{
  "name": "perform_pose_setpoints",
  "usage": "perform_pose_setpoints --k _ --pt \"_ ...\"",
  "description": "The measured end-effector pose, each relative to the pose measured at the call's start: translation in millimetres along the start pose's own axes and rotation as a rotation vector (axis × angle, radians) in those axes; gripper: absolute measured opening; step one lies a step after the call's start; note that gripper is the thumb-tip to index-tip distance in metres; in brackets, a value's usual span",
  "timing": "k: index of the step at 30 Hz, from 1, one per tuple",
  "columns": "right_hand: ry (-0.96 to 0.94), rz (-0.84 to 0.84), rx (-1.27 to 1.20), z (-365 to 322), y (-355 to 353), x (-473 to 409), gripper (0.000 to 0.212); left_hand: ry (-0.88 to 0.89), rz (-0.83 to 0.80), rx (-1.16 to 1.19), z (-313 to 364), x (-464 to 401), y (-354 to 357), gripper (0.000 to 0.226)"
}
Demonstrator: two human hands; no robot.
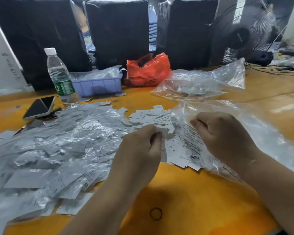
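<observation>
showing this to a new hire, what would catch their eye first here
The two hands at centre draw the eye: the left hand pinches white paper labels while the curled right hand lies on a printed clear bag. Left of them a big heap of crinkled clear bags and labels covers the orange table. At the back, a red plastic bag stands out beside a lilac bin.
</observation>
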State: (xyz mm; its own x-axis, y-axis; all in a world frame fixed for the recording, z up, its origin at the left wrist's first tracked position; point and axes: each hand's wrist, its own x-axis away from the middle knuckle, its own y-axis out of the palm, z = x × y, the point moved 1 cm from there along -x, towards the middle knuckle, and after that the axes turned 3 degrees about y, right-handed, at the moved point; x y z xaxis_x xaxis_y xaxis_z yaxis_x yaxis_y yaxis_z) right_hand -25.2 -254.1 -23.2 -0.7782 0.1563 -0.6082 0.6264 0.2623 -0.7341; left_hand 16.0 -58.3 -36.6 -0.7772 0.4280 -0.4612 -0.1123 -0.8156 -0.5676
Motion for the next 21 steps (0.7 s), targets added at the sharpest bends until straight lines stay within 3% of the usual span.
perform_pose_setpoints --k 6,9,12,16,21 --pt "0.146 -0.04 0.092 5 -6 -3 0.039 -0.014 -0.004 0.01 -2 0 -2 0.031" --pt "0.087 0.104 -0.02 5 -14 -4 0.042 -0.008 -0.003 0.018 -1 0 -2 0.034" --pt "-0.017 0.288 -0.107 -1 -21 -4 0.027 -0.006 0.02 0.039 2 -1 -5 0.036" --pt "0.104 0.291 -0.381 -13 -25 -9 0.018 -0.011 0.041 0.062 8 -2 -12 0.035" --pt "0.334 0.081 -0.884 -30 -17 -30 0.017 -0.03 0.07 0.111 8 -11 -41 0.025"
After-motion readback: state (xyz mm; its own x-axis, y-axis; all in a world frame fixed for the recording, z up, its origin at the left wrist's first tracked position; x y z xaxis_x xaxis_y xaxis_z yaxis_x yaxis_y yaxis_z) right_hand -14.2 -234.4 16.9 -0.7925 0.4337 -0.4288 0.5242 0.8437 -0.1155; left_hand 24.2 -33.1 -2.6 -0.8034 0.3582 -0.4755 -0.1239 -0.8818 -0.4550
